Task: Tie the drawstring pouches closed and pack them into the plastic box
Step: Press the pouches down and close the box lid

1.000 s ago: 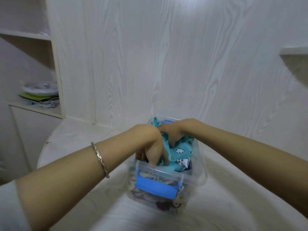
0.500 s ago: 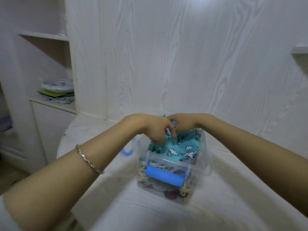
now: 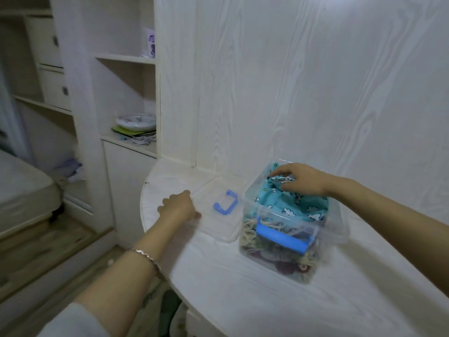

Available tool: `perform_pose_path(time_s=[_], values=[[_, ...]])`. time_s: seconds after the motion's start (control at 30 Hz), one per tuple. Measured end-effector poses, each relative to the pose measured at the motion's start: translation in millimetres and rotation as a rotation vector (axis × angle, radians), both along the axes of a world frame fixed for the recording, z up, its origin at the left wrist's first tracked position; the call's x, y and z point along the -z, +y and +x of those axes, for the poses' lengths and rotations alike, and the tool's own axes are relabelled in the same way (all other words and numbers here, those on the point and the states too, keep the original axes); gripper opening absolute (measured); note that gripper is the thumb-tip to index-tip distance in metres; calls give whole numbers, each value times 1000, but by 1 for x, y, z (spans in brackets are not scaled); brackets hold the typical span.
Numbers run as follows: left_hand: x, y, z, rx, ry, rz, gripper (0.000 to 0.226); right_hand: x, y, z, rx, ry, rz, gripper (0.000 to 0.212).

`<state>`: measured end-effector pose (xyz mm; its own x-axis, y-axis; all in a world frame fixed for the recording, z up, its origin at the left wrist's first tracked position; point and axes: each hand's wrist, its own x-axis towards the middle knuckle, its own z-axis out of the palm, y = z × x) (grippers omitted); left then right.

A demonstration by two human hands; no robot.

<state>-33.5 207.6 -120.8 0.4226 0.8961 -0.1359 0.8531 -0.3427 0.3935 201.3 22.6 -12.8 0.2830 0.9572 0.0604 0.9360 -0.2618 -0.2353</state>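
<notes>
A clear plastic box [image 3: 248, 192] stands on the white table [image 3: 243, 293], with a blue latch [image 3: 281, 235] on its front. A teal cloud-print pouch [image 3: 286, 203] lies on top inside it, over other pouches and pale cords seen through the wall. My right hand [image 3: 302, 178] rests on the teal pouch at the box's far side, fingers stretched out. The clear lid [image 3: 218, 228] with a blue handle [image 3: 226, 203] lies flat to the left of the box. My left hand [image 3: 178, 207] grips the lid's left edge, thumb on top.
The table's rounded edge drops off at the left and front. A wood-grain wall stands close behind the box. Shelves at the left hold a white dish [image 3: 136, 121] and papers. A bed [image 3: 21, 188] sits at the far left.
My left hand left the box and went left to the lid's edge. My right hand stayed on the teal pouch. The view swung left, bringing the lid and shelves into sight.
</notes>
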Motion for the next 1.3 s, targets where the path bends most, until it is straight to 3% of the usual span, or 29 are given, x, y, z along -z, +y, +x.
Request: perform_pose_path(time_s=[0.23, 0.33, 0.47, 0.53, 0.63, 0.7, 0.77, 0.83, 0.9, 0.97, 1.0, 1.07, 1.3], values=[[-23, -1, 5, -164, -678, -71, 82, 2, -16, 9, 58, 35, 111, 37], [-53, -10, 15, -158, -965, -73, 65, 1, -26, 16, 96, 27, 173, 32], [-106, -63, 26, 43, -1210, 215, 54, 1, -37, 25, 210, 62, 350, 35], [-125, -104, 27, 263, -1155, 465, 55, 0, -41, 31, 367, 90, 591, 39], [-131, -162, 30, 536, -1001, 897, 56, -9, -48, 44, 661, 367, 997, 35], [-123, -187, 40, 641, -952, 1114, 55, -16, -54, 60, 752, 530, 1121, 25], [-110, -204, 53, 737, -809, 1188, 50, -18, -58, 75, 716, 611, 1102, 12], [-95, -215, 63, 792, -655, 1200, 39, -11, -61, 84, 631, 661, 960, 19], [-86, -223, 67, 839, -557, 1149, 34, 2, -61, 90, 587, 662, 724, 45], [-82, -229, 67, 874, -449, 995, 27, 13, -59, 92, 554, 681, 568, 60], [-80, -231, 67, 896, -384, 882, 29, 18, -57, 93, 540, 690, 540, 61], [-78, -231, 66, 923, -257, 688, 53, 23, -53, 97, 508, 660, 530, 56], [-70, -219, 77, 850, -264, 586, 63, 13, -38, 101, 533, 573, 473, 43]])
